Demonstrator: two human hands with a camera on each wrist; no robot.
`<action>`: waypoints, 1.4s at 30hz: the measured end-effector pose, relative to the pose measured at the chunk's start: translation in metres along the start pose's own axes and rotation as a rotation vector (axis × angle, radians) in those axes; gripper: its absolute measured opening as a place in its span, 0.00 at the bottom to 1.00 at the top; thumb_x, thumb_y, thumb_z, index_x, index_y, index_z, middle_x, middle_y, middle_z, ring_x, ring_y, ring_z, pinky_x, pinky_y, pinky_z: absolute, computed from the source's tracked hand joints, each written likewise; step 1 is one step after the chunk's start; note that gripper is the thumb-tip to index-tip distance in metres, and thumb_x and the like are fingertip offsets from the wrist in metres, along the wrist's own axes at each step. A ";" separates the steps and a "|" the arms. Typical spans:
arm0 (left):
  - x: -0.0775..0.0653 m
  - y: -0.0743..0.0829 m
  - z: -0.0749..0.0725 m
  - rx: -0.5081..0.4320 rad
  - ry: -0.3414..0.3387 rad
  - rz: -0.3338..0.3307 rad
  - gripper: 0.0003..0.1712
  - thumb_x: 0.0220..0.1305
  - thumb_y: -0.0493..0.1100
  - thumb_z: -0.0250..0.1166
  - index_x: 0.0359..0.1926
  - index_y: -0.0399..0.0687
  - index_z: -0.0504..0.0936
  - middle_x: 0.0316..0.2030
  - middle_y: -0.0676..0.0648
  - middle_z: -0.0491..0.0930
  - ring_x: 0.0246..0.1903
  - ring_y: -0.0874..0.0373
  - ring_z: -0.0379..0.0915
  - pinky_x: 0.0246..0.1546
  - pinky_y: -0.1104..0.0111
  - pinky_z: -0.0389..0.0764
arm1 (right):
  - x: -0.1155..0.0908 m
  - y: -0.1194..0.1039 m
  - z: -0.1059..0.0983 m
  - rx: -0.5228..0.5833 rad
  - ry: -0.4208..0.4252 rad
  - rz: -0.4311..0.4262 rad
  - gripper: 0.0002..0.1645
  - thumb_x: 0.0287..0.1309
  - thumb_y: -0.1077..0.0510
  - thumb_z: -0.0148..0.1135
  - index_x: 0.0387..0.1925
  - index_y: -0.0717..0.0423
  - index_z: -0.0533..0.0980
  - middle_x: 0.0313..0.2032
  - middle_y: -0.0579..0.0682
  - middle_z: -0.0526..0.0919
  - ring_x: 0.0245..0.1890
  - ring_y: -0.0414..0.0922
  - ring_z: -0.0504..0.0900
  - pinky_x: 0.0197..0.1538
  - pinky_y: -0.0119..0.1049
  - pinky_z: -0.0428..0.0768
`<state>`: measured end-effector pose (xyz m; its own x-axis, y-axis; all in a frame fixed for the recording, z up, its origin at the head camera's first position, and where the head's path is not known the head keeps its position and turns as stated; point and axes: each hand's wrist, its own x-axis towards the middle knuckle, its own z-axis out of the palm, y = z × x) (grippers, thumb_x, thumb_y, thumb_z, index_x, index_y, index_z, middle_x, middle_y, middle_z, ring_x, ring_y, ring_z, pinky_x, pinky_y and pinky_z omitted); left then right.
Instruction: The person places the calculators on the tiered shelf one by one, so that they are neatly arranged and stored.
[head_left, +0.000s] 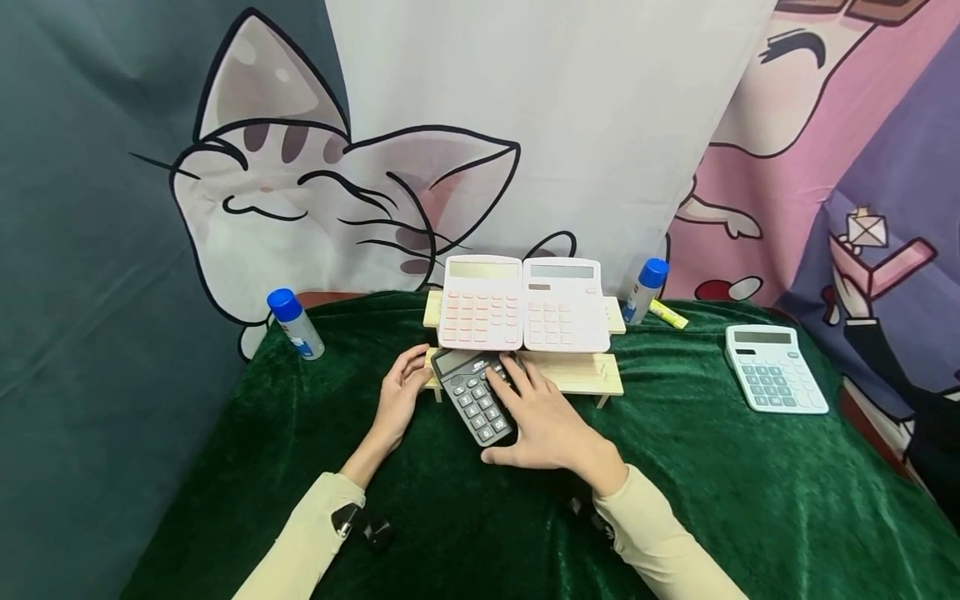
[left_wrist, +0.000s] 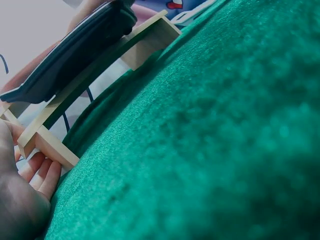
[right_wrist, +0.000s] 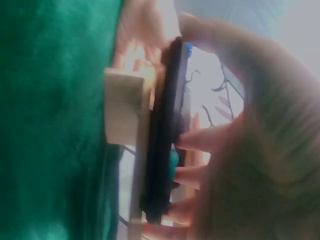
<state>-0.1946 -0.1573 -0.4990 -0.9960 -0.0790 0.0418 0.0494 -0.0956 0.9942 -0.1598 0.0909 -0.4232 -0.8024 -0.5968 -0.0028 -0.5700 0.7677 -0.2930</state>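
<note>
A dark grey calculator (head_left: 476, 400) lies tilted on the lower front tier of a light wooden stand (head_left: 573, 372), its near end jutting past the front edge. My right hand (head_left: 543, 417) grips it, fingers spread over its right side and thumb at its near edge. In the right wrist view, the calculator (right_wrist: 165, 135) shows edge-on between thumb and fingers. My left hand (head_left: 400, 396) holds the stand's left end; in the left wrist view its fingers curl behind the wooden leg (left_wrist: 56, 147). Two pale pink-white calculators (head_left: 480, 304) lean side by side on the upper tier.
A white calculator with blue-grey keys (head_left: 776, 371) lies at the right on the green cloth (head_left: 675, 467). Blue-capped bottles stand left (head_left: 296, 325) and right (head_left: 645, 292) of the stand. A yellow packet (head_left: 668, 314) lies by the right bottle. A printed curtain (head_left: 585, 125) hangs behind.
</note>
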 end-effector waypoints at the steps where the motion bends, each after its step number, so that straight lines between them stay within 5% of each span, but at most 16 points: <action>1: 0.000 0.000 0.000 -0.003 0.004 0.003 0.25 0.71 0.34 0.56 0.68 0.41 0.69 0.57 0.39 0.76 0.48 0.66 0.77 0.48 0.77 0.78 | -0.001 0.001 -0.003 0.009 -0.020 -0.012 0.66 0.47 0.27 0.67 0.79 0.48 0.49 0.79 0.57 0.44 0.77 0.63 0.47 0.74 0.60 0.56; 7: 0.002 0.001 -0.002 -0.014 0.009 0.003 0.26 0.71 0.34 0.56 0.68 0.39 0.68 0.56 0.41 0.77 0.48 0.66 0.77 0.48 0.76 0.78 | 0.001 0.003 -0.009 -0.012 0.003 -0.046 0.57 0.51 0.38 0.70 0.77 0.47 0.54 0.78 0.57 0.50 0.75 0.60 0.56 0.69 0.59 0.63; 16: 0.001 0.001 -0.001 -0.024 -0.004 -0.025 0.25 0.71 0.34 0.56 0.68 0.42 0.69 0.60 0.36 0.74 0.50 0.63 0.75 0.47 0.77 0.77 | 0.002 -0.003 -0.001 -0.043 0.109 0.029 0.55 0.51 0.29 0.69 0.74 0.47 0.62 0.73 0.59 0.61 0.64 0.60 0.69 0.62 0.57 0.70; 42: -0.001 0.003 0.000 0.001 -0.010 -0.029 0.25 0.72 0.35 0.55 0.68 0.44 0.68 0.60 0.39 0.75 0.54 0.56 0.74 0.47 0.76 0.78 | 0.009 -0.008 0.022 -0.048 0.332 0.106 0.55 0.46 0.26 0.70 0.70 0.48 0.68 0.68 0.56 0.66 0.57 0.56 0.71 0.57 0.50 0.72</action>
<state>-0.1937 -0.1574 -0.4964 -0.9977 -0.0660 0.0136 0.0199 -0.0972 0.9951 -0.1583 0.0739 -0.4421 -0.8667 -0.4107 0.2831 -0.4819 0.8359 -0.2628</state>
